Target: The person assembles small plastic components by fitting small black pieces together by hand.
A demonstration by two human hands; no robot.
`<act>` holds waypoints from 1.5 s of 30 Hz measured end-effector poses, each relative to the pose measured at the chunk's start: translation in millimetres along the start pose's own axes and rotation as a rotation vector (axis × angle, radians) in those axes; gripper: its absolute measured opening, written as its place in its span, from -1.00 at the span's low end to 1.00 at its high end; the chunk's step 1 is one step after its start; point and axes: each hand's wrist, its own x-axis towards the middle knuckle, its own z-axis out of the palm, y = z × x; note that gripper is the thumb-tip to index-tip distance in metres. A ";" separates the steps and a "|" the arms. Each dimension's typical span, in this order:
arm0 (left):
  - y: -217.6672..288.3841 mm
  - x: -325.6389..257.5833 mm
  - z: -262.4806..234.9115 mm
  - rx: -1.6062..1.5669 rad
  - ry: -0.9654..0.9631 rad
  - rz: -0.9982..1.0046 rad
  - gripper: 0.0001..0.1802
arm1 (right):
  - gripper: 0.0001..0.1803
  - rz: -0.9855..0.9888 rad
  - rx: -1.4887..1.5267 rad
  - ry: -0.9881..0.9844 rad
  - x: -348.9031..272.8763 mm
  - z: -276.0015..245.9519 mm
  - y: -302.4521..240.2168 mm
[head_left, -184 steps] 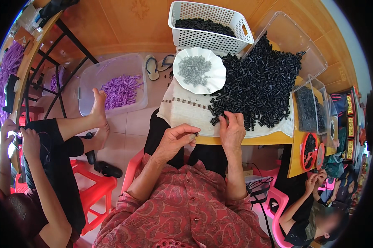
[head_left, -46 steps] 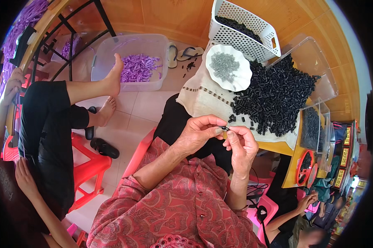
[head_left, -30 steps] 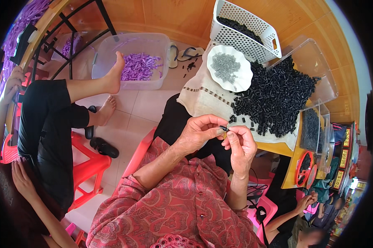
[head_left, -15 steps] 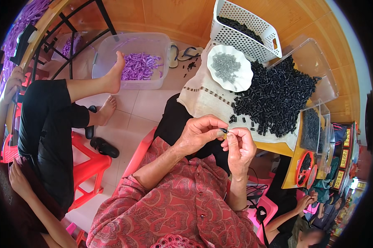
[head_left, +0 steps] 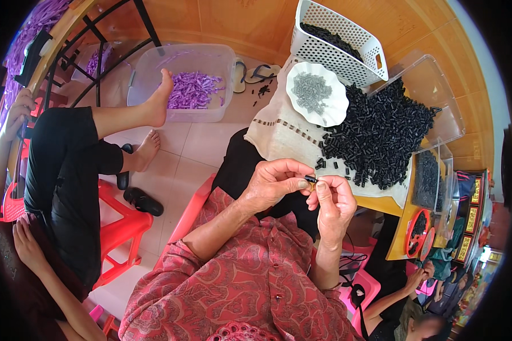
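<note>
My left hand [head_left: 274,186] pinches a small black tube-like piece [head_left: 310,178] between thumb and forefinger, above my lap. Closed beside it is my right hand [head_left: 331,207], its thumb and forefinger meeting at the far end of the piece. Whatever those right fingertips grip is too small to make out. Beyond my hands, a big heap of similar black pieces [head_left: 375,136] covers part of a cream cloth [head_left: 287,142]. A white scalloped dish [head_left: 334,113] on the cloth holds many small clear grey pieces [head_left: 311,92].
A white perforated basket [head_left: 338,52] and clear plastic bins [head_left: 446,122] stand around the heap, with a red round tray [head_left: 418,232] at right. Left are a clear tub [head_left: 136,85] of purple strips, a red stool [head_left: 122,221] and a person's bare feet [head_left: 159,105]. Another person sits lower right.
My right hand has shifted slightly to the right. A little more of the black piece shows between my fingertips.
</note>
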 end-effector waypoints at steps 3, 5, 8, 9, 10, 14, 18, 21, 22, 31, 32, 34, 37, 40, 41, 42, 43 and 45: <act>-0.5 0.2 -0.1 0.030 0.011 -0.001 -0.79 | -0.87 0.007 0.022 0.003 -0.7 1.2 -0.7; -0.8 0.0 0.5 0.032 0.017 0.002 -0.80 | -0.88 0.019 0.016 0.010 -1.0 1.0 -1.0; -1.5 -0.3 0.1 0.048 0.022 0.007 -0.81 | -0.89 0.012 0.007 0.007 -1.5 1.4 -2.0; -1.6 -0.4 -0.2 0.062 0.022 0.009 -0.81 | -0.89 0.012 0.007 0.006 -1.5 1.8 -2.6; -1.4 -0.5 0.0 0.062 0.022 0.010 -0.81 | -0.89 0.009 0.000 0.009 -1.5 2.2 -3.2; -1.1 -0.8 0.3 0.082 0.021 0.028 -0.83 | -0.91 -0.012 -0.038 0.014 -2.2 3.6 -2.8; 0.8 -1.4 0.3 0.097 0.018 0.040 -0.85 | -0.92 -0.068 -0.074 0.000 -2.0 6.5 -5.0; 2.5 -1.2 1.1 0.128 0.030 0.018 -0.86 | -0.93 -0.107 -0.128 -0.001 -1.6 7.2 -3.3; 3.1 -1.1 1.1 0.127 0.030 0.018 -0.86 | -0.94 -0.135 -0.153 0.008 -1.7 7.9 -2.1; 0.3 -0.8 0.8 0.181 0.038 0.038 -0.84 | -0.94 -0.091 -0.090 -0.038 3.7 1.8 7.3; 0.5 -0.6 1.7 0.152 0.042 0.030 -0.85 | -0.94 -0.061 -0.046 -0.062 5.4 -1.0 8.0; 0.2 -0.2 1.2 0.124 0.046 0.022 -0.86 | -0.92 -0.048 -0.001 -0.090 7.3 -4.3 7.1; -1.2 -0.3 -1.1 0.070 0.033 0.030 -0.83 | -0.87 -0.048 0.062 -0.158 11.3 -8.8 8.5; 0.1 1.3 -3.9 0.005 0.030 0.013 -0.81 | -0.82 -0.077 0.093 -0.227 13.6 -5.3 6.2; -1.2 1.6 -5.9 -0.007 0.006 0.015 -0.81 | -0.80 -0.091 0.102 -0.259 13.8 -3.7 5.1; -1.9 1.7 -7.1 -0.020 -0.018 0.017 -0.81 | -0.80 -0.092 0.103 -0.260 13.7 -4.0 6.9; -2.5 1.7 -7.2 -0.019 -0.017 0.018 -0.81 | -0.79 -0.142 0.089 -0.254 13.3 -4.8 10.2; -1.9 2.3 -5.1 -0.143 -0.028 -0.007 -0.82 | -0.77 -0.192 0.075 -0.247 12.7 -4.8 12.8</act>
